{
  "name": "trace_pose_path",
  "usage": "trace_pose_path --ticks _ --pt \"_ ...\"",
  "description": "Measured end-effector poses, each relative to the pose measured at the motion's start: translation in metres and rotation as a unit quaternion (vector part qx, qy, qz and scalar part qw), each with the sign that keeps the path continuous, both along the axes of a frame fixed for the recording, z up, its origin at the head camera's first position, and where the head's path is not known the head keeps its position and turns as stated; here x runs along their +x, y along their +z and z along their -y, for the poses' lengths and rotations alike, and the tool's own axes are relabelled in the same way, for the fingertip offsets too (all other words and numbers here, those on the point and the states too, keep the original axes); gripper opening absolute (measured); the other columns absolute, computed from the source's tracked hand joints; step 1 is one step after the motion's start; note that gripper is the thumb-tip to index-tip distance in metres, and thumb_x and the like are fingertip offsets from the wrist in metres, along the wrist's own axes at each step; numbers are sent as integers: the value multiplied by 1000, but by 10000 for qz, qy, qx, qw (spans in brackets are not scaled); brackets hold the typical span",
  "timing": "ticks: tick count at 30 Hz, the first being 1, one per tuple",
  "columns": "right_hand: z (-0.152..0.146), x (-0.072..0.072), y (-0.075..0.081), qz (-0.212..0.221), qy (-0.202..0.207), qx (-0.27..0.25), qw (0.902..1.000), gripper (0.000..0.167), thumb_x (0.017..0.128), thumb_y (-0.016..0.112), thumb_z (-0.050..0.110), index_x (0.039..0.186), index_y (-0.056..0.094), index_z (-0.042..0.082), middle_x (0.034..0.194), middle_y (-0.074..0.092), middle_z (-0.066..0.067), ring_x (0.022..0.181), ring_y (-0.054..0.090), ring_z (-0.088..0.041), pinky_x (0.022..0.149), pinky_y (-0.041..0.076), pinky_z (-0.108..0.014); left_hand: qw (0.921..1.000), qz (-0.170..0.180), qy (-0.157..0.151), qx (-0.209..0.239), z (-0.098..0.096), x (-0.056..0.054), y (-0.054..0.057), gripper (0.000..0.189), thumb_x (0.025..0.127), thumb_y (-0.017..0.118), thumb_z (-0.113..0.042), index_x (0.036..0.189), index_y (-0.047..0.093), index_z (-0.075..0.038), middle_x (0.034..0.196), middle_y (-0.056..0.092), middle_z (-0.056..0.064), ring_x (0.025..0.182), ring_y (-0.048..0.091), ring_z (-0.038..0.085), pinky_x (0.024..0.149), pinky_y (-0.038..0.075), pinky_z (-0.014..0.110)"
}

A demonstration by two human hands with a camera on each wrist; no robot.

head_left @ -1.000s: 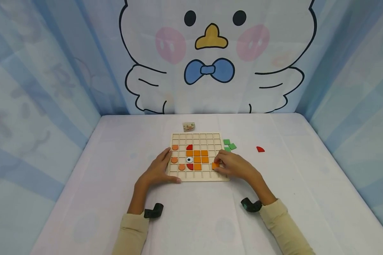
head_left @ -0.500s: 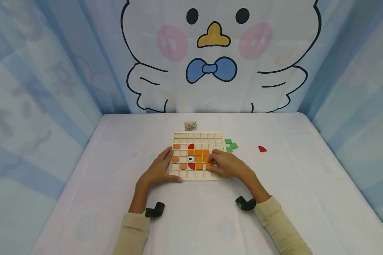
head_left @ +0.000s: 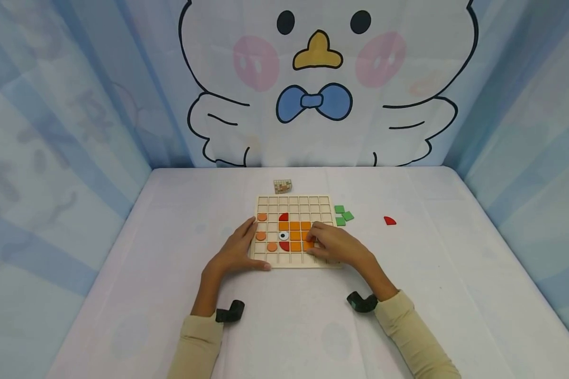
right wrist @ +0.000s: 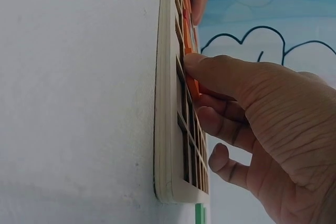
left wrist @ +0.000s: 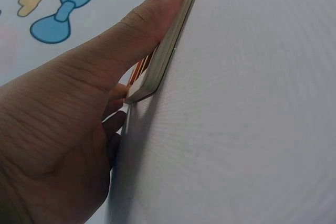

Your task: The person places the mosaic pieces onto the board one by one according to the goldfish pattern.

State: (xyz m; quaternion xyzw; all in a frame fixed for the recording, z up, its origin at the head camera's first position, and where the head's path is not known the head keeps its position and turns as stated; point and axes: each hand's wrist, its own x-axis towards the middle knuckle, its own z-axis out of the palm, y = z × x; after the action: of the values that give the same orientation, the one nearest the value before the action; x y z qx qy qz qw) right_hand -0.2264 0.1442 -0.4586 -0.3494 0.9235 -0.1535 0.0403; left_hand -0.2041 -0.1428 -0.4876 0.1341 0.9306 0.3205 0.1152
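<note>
A square wooden grid board [head_left: 291,259] lies on the table, bearing orange square tiles [head_left: 295,236], orange discs [head_left: 272,246], red quarter-round pieces [head_left: 283,217] and a round eye piece [head_left: 283,236]. At its near left corner, my left hand [head_left: 237,247] holds the board, thumb on the front edge and fingers along the left side. My right hand [head_left: 339,243] pinches an orange square tile [right wrist: 192,83] between thumb and fingers, right at a cell in the row with the lower red piece. That hand covers part of the board's right side.
Several green square tiles [head_left: 340,221] lie by the board's right edge. Farther right is a loose red quarter-round piece [head_left: 390,220]. Behind the board sits a small picture card [head_left: 282,186]. A printed curtain [head_left: 313,142] rises behind the table.
My right hand has moved left across the board with the orange tile, bringing it beside the other orange tile in that row. My left hand stays at the corner.
</note>
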Motion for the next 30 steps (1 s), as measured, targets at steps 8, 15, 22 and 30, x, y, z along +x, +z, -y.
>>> trace_pose_path --ticks 8,15,22,30 --pt "2 0 -1 42 -35 18 10000 28 89 73 31 105 69 9 104 62 -1 83 54 -11 78 53 -26 10000 63 9 7 0 0 -1 125 66 85 -56 157 14 -8 165 9 10 152 13 31 120 23 51" --pt "2 0 -1 -20 -48 -23 10000 28 88 74 32 104 69 9 103 62 0 83 54 -10 78 53 -26 10000 37 -37 10 1 -1 0 125 66 85 -55 157 14 -7 165 9 11 152 13 32 120 23 51" --pt "2 -1 -2 10 -18 -47 10000 28 88 74 31 105 68 10 105 62 0 83 53 -10 77 52 -25 10000 32 -23 -55 2 -2 -1 126 65 85 -57 157 13 -8 166 8 10 152 12 31 120 23 51" --pt "-5 -1 -1 185 -153 -259 9994 26 90 72 30 105 70 9 101 62 1 85 56 -10 79 54 -28 9999 35 5 -96 1 -3 -3 128 64 84 -60 157 13 -9 166 9 9 152 13 30 120 23 50"
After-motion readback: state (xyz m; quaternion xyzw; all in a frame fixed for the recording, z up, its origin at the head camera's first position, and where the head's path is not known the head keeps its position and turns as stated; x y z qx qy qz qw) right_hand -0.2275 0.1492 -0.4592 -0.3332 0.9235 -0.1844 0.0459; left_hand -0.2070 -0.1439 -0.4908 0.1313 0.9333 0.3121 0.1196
